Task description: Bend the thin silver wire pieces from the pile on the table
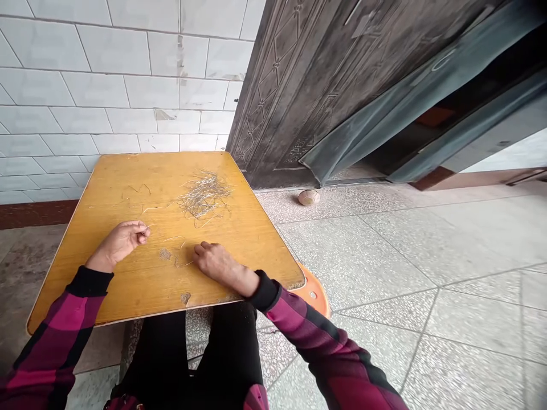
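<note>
My left hand [126, 242] is raised just over the left side of the yellow wooden table [252, 262], thumb and fingertips pinched on a short piece of thin wire [149, 226]. Nearer the table's front, my right hand [216, 263] rests low with its fingers curled down. From its fingertips a bent thin wire [183, 265] runs out to the left; the grip itself is partly hidden. Beyond both hands lies a tangled pile of thin silvery wires [205, 196]. A loose wire piece [173, 238] lies between the hands.
A few dark bent wires [139, 189] lie at the table's far left. White wall tiles [123, 51] stand behind it. An orange stool [314, 290] shows under the right edge. On the floor, a roundish pale object [308, 197] sits by the dark carved door [294, 85] and grey-green curtain [384, 119].
</note>
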A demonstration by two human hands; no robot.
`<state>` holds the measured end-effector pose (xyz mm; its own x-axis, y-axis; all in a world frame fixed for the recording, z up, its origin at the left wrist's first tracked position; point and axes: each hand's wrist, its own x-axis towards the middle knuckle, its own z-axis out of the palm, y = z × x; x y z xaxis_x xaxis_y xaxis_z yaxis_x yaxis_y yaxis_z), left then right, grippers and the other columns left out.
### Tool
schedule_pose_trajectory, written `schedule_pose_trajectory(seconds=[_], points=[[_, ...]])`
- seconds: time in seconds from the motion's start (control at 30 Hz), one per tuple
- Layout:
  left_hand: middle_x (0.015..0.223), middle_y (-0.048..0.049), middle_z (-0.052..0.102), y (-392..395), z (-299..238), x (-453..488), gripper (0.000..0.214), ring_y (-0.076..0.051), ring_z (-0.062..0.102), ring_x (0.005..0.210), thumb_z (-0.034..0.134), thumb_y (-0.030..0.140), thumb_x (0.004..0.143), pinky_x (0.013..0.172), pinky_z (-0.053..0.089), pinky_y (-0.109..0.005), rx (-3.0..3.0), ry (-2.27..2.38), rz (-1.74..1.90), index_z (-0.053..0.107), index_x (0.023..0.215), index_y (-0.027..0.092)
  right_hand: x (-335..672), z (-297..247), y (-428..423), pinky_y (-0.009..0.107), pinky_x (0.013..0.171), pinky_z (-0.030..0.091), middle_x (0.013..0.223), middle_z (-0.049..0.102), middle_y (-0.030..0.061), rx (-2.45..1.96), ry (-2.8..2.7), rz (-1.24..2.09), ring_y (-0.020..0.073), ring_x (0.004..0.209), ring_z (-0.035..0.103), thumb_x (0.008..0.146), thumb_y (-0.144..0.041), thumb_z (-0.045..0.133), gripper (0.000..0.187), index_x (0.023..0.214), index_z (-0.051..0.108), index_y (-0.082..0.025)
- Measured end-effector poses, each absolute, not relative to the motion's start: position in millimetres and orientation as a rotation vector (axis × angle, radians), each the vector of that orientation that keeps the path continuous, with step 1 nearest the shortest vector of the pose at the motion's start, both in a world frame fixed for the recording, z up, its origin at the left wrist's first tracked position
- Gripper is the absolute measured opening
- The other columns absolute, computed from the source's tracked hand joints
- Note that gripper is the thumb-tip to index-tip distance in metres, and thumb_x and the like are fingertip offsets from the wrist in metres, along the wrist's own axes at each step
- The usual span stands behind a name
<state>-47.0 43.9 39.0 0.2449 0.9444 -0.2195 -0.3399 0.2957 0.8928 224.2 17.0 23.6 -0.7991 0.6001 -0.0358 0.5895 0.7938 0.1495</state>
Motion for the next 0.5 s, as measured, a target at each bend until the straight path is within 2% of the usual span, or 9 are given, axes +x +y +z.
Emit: schedule_pose_trajectory(seconds=[0.1,0.2,0.3,0.4,0.5], points=[[0.063,-0.0039,0.060,42,30,-42,0.010,-0.008,0.050,0.054,0.070,0.013,0.063,0.047,0.038,-0.018,0.780,0.930,1.019,0.061,0.060,0.013,220,27,44,0.032,0.056,0.040,0.090,0.063,0.0117,1.030,2.863,0.188,0.0207,0.077,0.056,0.093,-0.009,0.041,0.024,0.092,0.064,-0.014],[0.063,-0.0043,0.061,41,28,-42,0.010,-0.006,0.048,0.049,0.070,0.013,0.062,0.043,0.035,-0.017,0.724,0.928,1.020,0.060,0.061,0.012,217,32,58,0.032,0.064,0.043,0.093,0.064,0.0123,1.107,2.899,0.177,0.0215,0.085,0.057,0.093,-0.009,0.042,0.024,0.093,0.066,-0.013],[0.063,-0.0032,0.061,39,31,-44,0.012,-0.004,0.045,0.046,0.069,0.013,0.064,0.042,0.034,-0.016,0.616,0.866,1.064,0.058,0.062,0.013,219,29,52,0.035,0.085,0.045,0.116,0.063,0.0103,0.731,3.147,-0.033,0.0220,0.107,0.055,0.095,-0.023,0.048,0.026,0.116,0.063,-0.019],[0.062,-0.0024,0.060,37,33,-45,0.012,-0.004,0.043,0.044,0.069,0.014,0.066,0.042,0.034,-0.015,0.543,0.813,1.086,0.058,0.062,0.013,228,15,48,0.042,0.105,0.036,0.140,0.052,0.0058,0.374,3.241,-0.219,0.0217,0.135,0.038,0.098,-0.027,0.043,0.037,0.134,0.052,-0.024],[0.062,-0.0031,0.061,36,34,-43,0.012,-0.004,0.044,0.045,0.070,0.014,0.065,0.041,0.033,-0.016,0.525,0.803,1.068,0.059,0.062,0.012,236,-3,72,0.045,0.114,0.028,0.147,0.044,0.0065,0.400,3.232,-0.301,0.0193,0.142,0.028,0.099,-0.021,0.038,0.043,0.142,0.042,-0.021]])
